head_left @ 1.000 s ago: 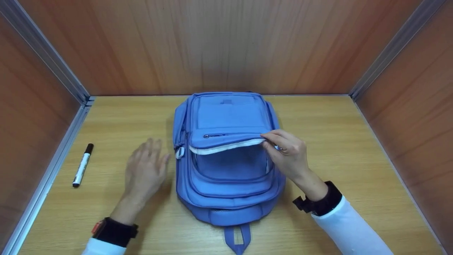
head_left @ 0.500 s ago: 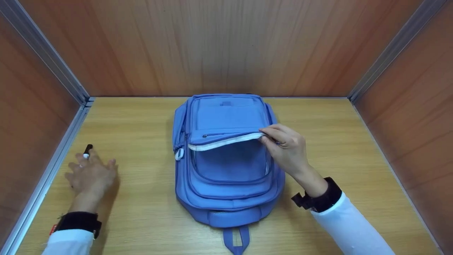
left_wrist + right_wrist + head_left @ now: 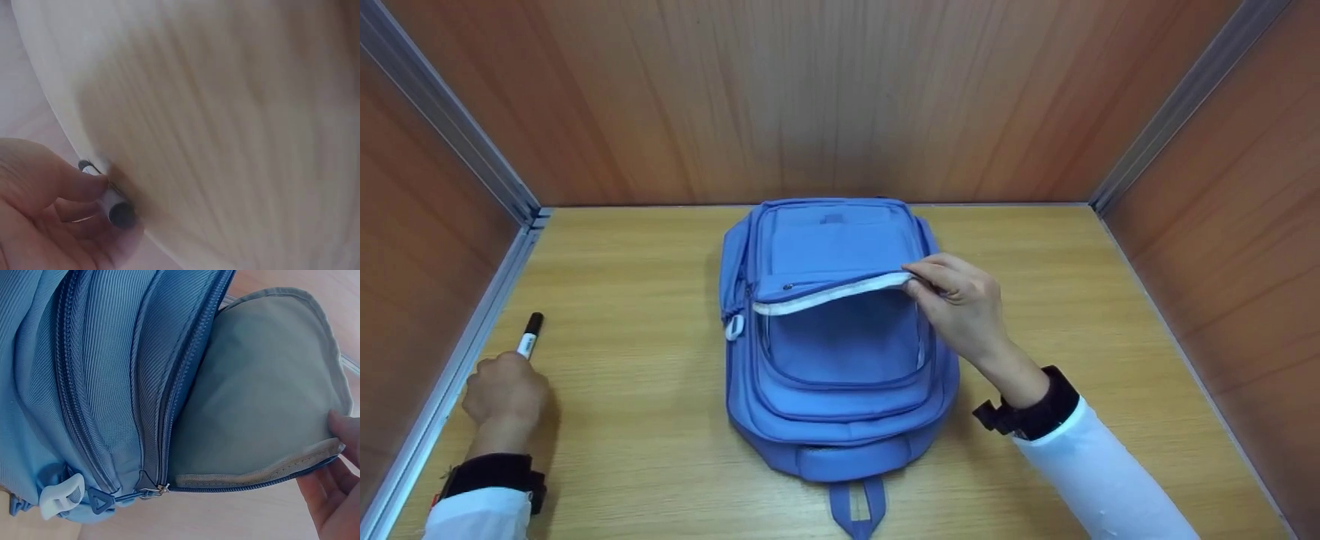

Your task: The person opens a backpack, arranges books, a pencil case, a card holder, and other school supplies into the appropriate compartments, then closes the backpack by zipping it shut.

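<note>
A blue backpack (image 3: 840, 420) lies on the table with its front pocket unzipped. My right hand (image 3: 960, 300) pinches the edge of the pocket flap (image 3: 264, 382) between thumb and fingers and holds it raised, so the pocket gapes. At the far left, my left hand (image 3: 508, 390) grips a white marker (image 3: 527, 343) with a black cap; in the head view its lower part is hidden under the hand. The left wrist view shows the thumb (image 3: 84, 185) over the marker (image 3: 111, 201), with fingers curled on its other side.
Wooden panels (image 3: 810, 97) with metal edge strips (image 3: 457, 112) close in the table (image 3: 630, 300) at the back and both sides. The backpack's top handle loop (image 3: 857, 510) points toward the person. A white buckle (image 3: 62, 496) hangs at the bag's side.
My left hand has moved left from beside the backpack to the marker and taken hold of it. The right hand has lifted the flap slightly higher.
</note>
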The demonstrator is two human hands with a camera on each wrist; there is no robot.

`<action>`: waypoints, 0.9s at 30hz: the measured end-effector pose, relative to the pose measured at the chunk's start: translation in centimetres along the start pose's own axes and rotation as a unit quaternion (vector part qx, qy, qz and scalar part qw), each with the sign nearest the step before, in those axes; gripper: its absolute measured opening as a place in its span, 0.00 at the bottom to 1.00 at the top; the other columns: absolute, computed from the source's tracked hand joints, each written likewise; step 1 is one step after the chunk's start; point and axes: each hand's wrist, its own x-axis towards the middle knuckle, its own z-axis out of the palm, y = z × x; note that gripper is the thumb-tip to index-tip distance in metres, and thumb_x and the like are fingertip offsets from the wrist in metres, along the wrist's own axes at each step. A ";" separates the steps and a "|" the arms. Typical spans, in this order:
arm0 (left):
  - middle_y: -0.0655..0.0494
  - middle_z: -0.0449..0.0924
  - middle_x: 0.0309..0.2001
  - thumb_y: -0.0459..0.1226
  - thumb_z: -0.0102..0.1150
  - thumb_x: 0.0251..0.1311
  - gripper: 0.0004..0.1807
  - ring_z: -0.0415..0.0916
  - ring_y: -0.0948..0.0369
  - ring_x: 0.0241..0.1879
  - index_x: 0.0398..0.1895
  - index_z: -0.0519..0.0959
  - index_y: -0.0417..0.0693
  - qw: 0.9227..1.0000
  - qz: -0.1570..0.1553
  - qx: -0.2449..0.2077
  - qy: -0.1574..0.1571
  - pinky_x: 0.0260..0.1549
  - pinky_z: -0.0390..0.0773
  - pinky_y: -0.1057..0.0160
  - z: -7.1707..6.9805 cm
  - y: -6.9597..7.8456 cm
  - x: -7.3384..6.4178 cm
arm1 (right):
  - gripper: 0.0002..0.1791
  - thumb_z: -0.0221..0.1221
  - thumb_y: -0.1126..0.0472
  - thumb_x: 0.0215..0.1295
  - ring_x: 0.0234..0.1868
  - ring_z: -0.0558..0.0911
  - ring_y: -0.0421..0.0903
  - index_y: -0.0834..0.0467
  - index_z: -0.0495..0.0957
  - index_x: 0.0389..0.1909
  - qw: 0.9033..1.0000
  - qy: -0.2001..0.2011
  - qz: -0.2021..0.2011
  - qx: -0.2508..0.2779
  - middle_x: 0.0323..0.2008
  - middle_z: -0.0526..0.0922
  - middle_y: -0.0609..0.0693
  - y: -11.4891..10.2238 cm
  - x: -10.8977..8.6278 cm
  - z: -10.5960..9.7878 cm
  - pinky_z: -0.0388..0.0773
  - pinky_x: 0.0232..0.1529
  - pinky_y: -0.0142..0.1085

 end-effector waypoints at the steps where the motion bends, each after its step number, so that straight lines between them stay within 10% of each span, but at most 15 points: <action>1: 0.32 0.70 0.28 0.25 0.48 0.65 0.10 0.72 0.41 0.28 0.34 0.73 0.19 1.000 0.000 -0.010 0.003 0.21 0.74 0.49 -0.1 0.0 -0.1 | 0.12 0.72 0.75 0.56 0.32 0.85 0.44 0.63 0.91 0.42 1.000 -0.001 0.000 -0.002 0.37 0.90 0.52 0.0 0.0 0.0 0.75 0.35 0.20; 11: 0.26 0.74 0.40 0.25 0.49 0.66 0.17 0.75 0.30 0.40 0.55 0.66 0.22 0.977 0.049 -0.167 0.123 0.32 0.75 0.35 2.4 5.4 -3.7 | 0.11 0.71 0.74 0.59 0.33 0.86 0.44 0.63 0.91 0.43 1.000 -0.009 0.004 -0.004 0.37 0.90 0.52 0.2 0.4 -0.1 0.75 0.36 0.19; 19: 0.28 0.75 0.50 0.27 0.44 0.77 0.19 0.76 0.36 0.47 0.66 0.65 0.25 0.947 0.131 -0.258 0.136 0.43 0.79 0.38 3.8 11.4 -7.2 | 0.11 0.71 0.74 0.59 0.34 0.86 0.44 0.63 0.91 0.43 1.000 -0.013 0.012 -0.001 0.37 0.90 0.53 0.4 0.5 -0.2 0.77 0.37 0.20; 23: 0.26 0.77 0.50 0.22 0.45 0.75 0.16 0.79 0.32 0.49 0.62 0.68 0.23 0.917 0.210 -0.285 0.185 0.48 0.82 0.36 4.3 13.2 -8.2 | 0.11 0.71 0.73 0.59 0.34 0.86 0.44 0.63 0.91 0.43 1.000 -0.017 0.018 0.002 0.38 0.90 0.53 0.4 0.6 -0.2 0.77 0.37 0.20; 27: 0.31 0.80 0.48 0.15 0.51 0.66 0.14 0.82 0.36 0.49 0.53 0.74 0.26 0.864 0.323 -0.282 0.264 0.55 0.84 0.49 5.0 14.9 -9.0 | 0.11 0.71 0.73 0.60 0.34 0.86 0.43 0.63 0.91 0.43 1.000 -0.017 0.021 0.001 0.38 0.90 0.53 0.5 0.6 -0.2 0.77 0.37 0.19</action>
